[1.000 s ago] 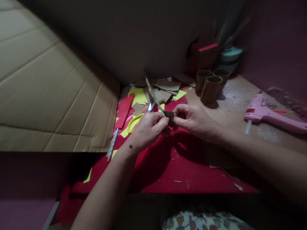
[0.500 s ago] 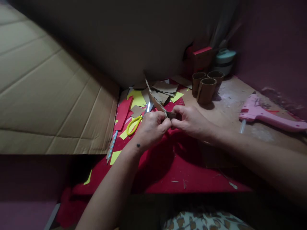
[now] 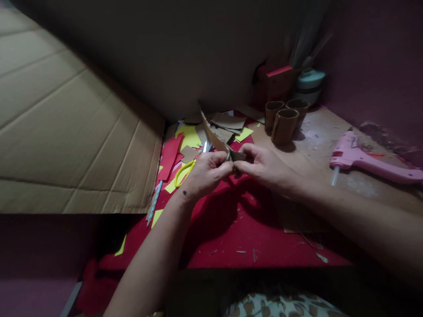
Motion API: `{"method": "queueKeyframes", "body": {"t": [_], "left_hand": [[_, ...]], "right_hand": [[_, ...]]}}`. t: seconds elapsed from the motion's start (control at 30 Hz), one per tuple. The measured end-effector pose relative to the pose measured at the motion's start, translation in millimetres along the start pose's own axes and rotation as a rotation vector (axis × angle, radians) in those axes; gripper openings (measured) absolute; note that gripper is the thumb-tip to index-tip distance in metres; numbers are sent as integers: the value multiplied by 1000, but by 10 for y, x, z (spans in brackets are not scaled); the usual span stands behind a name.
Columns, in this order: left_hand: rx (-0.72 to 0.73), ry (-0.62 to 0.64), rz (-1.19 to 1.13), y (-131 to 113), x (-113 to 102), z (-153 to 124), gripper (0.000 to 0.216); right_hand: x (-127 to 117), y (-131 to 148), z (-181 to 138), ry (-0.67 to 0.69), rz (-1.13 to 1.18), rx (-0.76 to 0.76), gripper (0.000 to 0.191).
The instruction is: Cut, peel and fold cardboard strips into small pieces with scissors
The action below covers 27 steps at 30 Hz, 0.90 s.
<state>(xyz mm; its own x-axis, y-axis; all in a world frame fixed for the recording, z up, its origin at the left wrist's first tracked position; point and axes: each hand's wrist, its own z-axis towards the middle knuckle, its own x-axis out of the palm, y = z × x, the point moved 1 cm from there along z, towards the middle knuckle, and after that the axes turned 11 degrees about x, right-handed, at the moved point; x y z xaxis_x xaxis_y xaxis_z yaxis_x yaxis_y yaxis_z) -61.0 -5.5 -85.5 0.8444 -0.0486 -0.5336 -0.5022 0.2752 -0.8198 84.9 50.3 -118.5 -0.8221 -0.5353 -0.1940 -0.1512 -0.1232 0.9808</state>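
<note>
Between my two hands is a curved strip of brown cardboard [image 3: 213,135], its long end rising away from me and its near end bent. My left hand [image 3: 211,169] pinches that near end from the left. From the right, the thumb and fingers of my right hand [image 3: 259,163] grip the same end, close to the left thumb. Beside my left hand lie scissors with yellow handles [image 3: 184,173], their blades partly hidden. Cardboard scraps [image 3: 228,121] and yellow paper [image 3: 188,135] lie beyond the strip.
Three cardboard tubes [image 3: 284,126] stand at the back right. A pink glue gun [image 3: 373,163] lies on the right. A large cardboard sheet [image 3: 72,132] slopes up at left. A striped pencil [image 3: 154,203] and red paper [image 3: 170,156] lie on the red cloth [image 3: 231,237].
The near end of the cardboard strip looks more bent and split apart. My hands have shifted slightly against each other while keeping hold of it.
</note>
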Motion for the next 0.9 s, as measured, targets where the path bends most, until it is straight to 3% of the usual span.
{"method": "queueKeyframes", "body": {"t": [0.17, 0.33, 0.5, 0.57, 0.73, 0.9], "left_hand": [[92, 70, 165, 8, 18, 31, 19], [212, 90, 415, -118, -43, 85, 25], [221, 120, 435, -152, -38, 117, 26], [226, 123, 434, -135, -5, 112, 26], [197, 150, 473, -104, 53, 74, 26], [234, 247, 408, -101, -39, 101, 26]], "right_hand": [[16, -52, 27, -39, -113, -56, 16], [-3, 2, 10, -107, -113, -2, 19], [-24, -7, 30, -113, -142, 36, 16], [-21, -39, 51, -44, -135, 109, 11], [39, -80, 52, 320, 59, 302, 12], [50, -60, 38, 298, 86, 336, 21]]}}
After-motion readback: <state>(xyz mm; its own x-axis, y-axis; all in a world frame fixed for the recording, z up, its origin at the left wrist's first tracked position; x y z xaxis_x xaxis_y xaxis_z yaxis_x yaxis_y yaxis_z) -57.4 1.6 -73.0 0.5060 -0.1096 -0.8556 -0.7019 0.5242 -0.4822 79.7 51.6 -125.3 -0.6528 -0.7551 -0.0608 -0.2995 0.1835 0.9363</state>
